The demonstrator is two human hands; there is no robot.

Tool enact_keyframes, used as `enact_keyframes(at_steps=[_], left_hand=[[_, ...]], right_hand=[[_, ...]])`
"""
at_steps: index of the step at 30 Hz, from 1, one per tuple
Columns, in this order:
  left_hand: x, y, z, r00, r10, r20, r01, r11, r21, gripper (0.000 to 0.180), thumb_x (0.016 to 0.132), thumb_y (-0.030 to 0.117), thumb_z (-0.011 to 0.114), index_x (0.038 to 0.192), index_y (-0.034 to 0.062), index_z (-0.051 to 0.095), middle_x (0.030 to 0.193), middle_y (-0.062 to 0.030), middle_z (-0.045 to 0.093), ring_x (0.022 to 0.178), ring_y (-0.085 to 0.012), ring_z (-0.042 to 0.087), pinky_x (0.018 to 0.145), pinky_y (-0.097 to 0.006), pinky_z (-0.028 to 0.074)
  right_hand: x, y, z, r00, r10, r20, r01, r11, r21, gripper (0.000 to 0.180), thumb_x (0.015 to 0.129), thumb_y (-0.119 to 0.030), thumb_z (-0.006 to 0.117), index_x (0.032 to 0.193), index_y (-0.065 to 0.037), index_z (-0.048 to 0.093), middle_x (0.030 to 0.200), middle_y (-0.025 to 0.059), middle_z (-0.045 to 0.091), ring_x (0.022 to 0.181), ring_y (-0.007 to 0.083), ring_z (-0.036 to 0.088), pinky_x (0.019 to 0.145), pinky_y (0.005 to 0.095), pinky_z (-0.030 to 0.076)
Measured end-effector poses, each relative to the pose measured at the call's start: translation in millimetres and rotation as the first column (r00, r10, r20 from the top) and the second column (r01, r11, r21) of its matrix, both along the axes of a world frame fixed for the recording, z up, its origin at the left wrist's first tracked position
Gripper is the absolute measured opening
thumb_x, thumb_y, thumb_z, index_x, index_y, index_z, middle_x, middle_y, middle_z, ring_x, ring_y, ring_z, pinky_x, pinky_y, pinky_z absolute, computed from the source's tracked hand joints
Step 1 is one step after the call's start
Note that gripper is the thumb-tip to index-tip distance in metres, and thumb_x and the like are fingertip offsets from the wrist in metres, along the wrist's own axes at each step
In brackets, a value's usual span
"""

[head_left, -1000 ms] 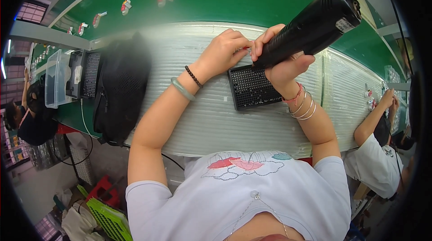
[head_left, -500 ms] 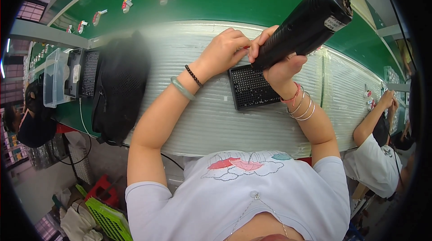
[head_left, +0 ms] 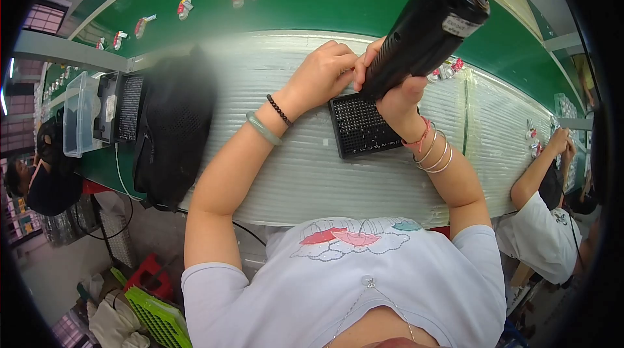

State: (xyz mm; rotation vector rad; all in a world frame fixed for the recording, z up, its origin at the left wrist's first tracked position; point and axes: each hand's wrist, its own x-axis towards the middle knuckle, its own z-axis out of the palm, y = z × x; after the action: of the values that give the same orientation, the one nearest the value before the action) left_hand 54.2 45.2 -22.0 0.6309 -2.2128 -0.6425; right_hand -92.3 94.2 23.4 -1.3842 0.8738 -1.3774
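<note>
- Left hand [head_left: 325, 75]: fingers bent, tips close against those of the right; whether they grip anything is hidden and cannot be told.
- Right hand [head_left: 398, 106]: fingers grasping a black handheld tool [head_left: 419, 36], tilted with its corded end raised toward the far side of the desk [head_left: 101, 167]; thumb extended.
- Gridded black tray [head_left: 361, 128]: just below the hands, on the ribbed sheet [head_left: 286, 179], between the sheet's near and far edges; its right side is partly hidden by the right hand.
- Red-and-white pieces [head_left: 446, 70]: at the sheet's far edge, beyond the right hand.
- Black bag [head_left: 172, 127]: across the sheet's left end.
- Clear plastic bin [head_left: 77, 117]: farther left, beside a dark tray [head_left: 132, 104].
- Co-worker [head_left: 538, 240]: well to the right, along the near edge, in a white top.
</note>
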Motion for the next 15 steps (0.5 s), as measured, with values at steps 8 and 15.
enact_keyframes(at_steps=[8,15], left_hand=[[1,0,-1,0.997,0.069,-0.046,-0.069,0.998,0.009,0.014,0.073,0.005,0.065,0.086,0.0077,0.061,0.082,-0.0068,0.061,0.081,-0.0255,0.056,0.073,-0.035,0.048],[-1,1,1,0.993,0.099,-0.064,-0.078,0.960,0.270,0.044,0.072,0.005,0.068,0.111,0.0055,0.049,0.087,-0.0102,0.062,0.084,-0.0257,0.061,0.074,-0.035,0.050]], right_hand=[[-3,-12,31,0.992,-0.015,0.123,0.020,0.999,-0.036,0.102,0.054,-0.096,0.022,0.083,0.000,0.045,0.061,0.0103,0.052,0.052,0.0174,0.053,0.049,0.0272,0.045],[4,-45,25,0.994,-0.066,0.090,0.075,0.992,-0.103,0.100,0.055,-0.095,0.027,0.081,0.000,0.048,0.061,0.0102,0.052,0.053,0.0183,0.054,0.049,0.0273,0.046]])
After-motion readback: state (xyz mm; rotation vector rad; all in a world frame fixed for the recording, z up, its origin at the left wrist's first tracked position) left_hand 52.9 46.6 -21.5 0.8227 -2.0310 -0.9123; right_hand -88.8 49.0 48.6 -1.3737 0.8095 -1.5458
